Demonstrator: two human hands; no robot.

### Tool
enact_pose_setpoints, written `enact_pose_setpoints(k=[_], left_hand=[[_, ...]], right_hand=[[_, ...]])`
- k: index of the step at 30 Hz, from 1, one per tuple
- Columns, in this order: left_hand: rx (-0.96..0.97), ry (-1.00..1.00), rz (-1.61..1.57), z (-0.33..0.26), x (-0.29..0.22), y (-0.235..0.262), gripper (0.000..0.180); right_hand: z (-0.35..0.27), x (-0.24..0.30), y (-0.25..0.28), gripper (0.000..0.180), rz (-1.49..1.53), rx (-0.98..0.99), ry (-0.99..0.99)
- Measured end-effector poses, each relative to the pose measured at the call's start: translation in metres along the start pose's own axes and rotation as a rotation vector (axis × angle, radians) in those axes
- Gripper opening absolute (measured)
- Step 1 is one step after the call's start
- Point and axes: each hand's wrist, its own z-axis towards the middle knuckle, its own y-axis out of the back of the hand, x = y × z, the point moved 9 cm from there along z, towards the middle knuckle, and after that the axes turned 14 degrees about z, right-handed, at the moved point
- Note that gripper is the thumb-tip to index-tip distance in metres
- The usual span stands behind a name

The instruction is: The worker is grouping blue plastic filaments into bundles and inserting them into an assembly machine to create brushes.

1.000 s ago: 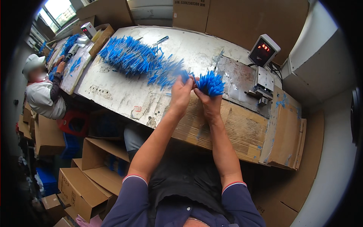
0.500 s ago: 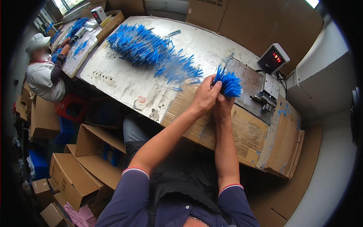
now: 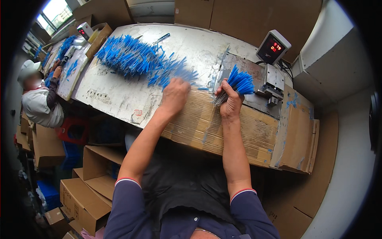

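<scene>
In my right hand (image 3: 231, 104) is a bundle of thin blue-ended sticks (image 3: 239, 81), gripped upright; their blue ends fan out above the fist and pale, thin stems stick out below it. My left hand (image 3: 176, 95), smeared by motion, is apart from the bundle. It is at the right end of a long pile of the same sticks (image 3: 129, 55) on the white worktable (image 3: 115, 85). Whether its fingers hold a stick cannot be made out. Some sticks beside it are blurred too.
A corrugated cardboard sheet (image 3: 191, 127) covers the table's near edge. To the right are a metal fixture (image 3: 273, 85) and a red-digit counter (image 3: 273, 47). A screwdriver-like tool (image 3: 161, 38) lies behind the pile. Open cartons (image 3: 85, 201) stand lower left; a co-worker (image 3: 41, 95) sits far left.
My left hand has come away from the bundle and moved left to the pile. The bundle stays in my right hand, with its pale stems now showing below. The whole view has shifted slightly.
</scene>
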Motion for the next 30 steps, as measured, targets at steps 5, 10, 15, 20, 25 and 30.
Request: enact_pose_setpoints(k=[5,10,15,20,25,30], left_hand=[[0.073,-0.084,0.156,0.008,-0.004,-0.014,0.009],[-0.185,0.168,-0.245,0.016,0.013,0.018,0.007],[-0.006,0.623,-1.078,0.02,0.043,-0.007,0.014],[0.258,0.605,-1.397,0.012,0.013,-0.018,0.016],[0.425,0.505,-1.127,-0.008,-0.018,-0.042,0.014],[0.365,0.504,-1.069,-0.018,-0.027,-0.046,0.012]], right_hand=[[0.002,-0.007,0.005,0.018,0.06,-0.02,-0.013],[-0.002,-0.015,0.004,0.018,-0.012,-0.049,-0.054],[-0.005,-0.023,0.0,0.021,0.007,-0.05,-0.101],[-0.006,-0.02,-0.001,0.023,-0.018,-0.036,-0.113],[-0.01,-0.018,-0.018,0.024,-0.072,0.027,-0.078],[-0.01,-0.013,-0.015,0.022,-0.113,0.019,-0.036]])
